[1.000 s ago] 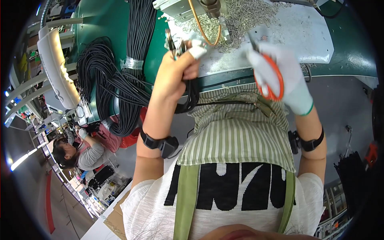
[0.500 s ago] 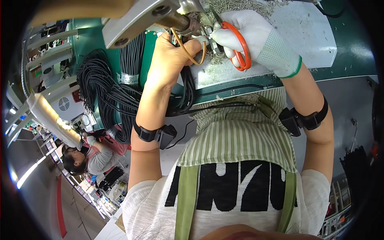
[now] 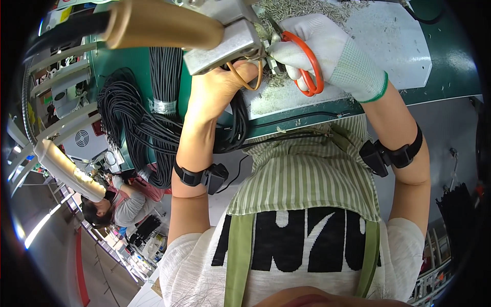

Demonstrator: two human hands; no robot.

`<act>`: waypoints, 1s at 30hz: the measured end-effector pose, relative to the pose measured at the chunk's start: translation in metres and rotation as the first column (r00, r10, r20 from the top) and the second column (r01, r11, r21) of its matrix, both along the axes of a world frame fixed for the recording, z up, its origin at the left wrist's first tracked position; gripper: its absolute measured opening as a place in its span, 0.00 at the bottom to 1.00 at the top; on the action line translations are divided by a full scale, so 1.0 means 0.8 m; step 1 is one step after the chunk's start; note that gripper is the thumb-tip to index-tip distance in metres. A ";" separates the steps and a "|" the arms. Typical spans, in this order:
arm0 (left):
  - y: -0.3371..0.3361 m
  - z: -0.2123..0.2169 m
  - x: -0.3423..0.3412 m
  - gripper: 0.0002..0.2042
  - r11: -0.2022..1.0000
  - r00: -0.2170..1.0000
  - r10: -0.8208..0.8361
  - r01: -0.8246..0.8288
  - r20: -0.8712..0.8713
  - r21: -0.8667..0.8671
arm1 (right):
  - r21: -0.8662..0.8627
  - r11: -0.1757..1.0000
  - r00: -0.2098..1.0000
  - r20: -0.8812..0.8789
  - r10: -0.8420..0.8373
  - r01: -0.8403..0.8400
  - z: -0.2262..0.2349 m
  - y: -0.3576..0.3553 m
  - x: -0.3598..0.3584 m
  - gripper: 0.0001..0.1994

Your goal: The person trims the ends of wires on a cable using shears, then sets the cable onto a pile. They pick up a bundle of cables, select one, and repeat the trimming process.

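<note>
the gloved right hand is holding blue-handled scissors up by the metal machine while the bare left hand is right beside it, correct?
Not quite: the scissors have orange handles, not blue, as the head view shows. The rest holds: the gloved right hand grips them up by the metal machine, with the bare left hand right beside it.

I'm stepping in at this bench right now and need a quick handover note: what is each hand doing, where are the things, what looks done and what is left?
Left hand: bare, pinching an orange wire loop under the grey metal machine head.
Right hand: gloved, gripping orange scissors, blades pointing at the wire beside the left fingers.
Black cable bundles hang off the left of the green bench; a heap of small metal offcuts lies on the white mat.
Done: wire held in place. Left: whether the cut is made cannot be told.
</note>
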State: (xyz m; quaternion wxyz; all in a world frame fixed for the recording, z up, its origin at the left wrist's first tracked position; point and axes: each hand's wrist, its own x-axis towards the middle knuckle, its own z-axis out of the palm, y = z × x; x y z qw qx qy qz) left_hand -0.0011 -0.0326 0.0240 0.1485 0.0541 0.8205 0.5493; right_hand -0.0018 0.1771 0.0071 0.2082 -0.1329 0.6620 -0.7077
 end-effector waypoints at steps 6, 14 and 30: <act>0.011 0.003 0.004 0.08 0.993 0.996 0.069 -0.075 0.057 0.093 | 0.019 1.000 0.923 -0.384 0.027 -0.021 -0.007 0.006 -0.005 0.15; 0.002 -0.007 -0.011 0.03 0.967 0.982 -0.093 0.049 0.167 0.250 | 0.098 0.994 0.983 0.173 -0.060 0.044 0.015 0.004 -0.003 0.14; 0.010 0.030 0.104 0.08 0.913 0.861 -0.287 0.112 0.421 0.393 | 0.416 0.864 0.946 -0.266 -0.183 0.284 0.067 0.006 0.109 0.12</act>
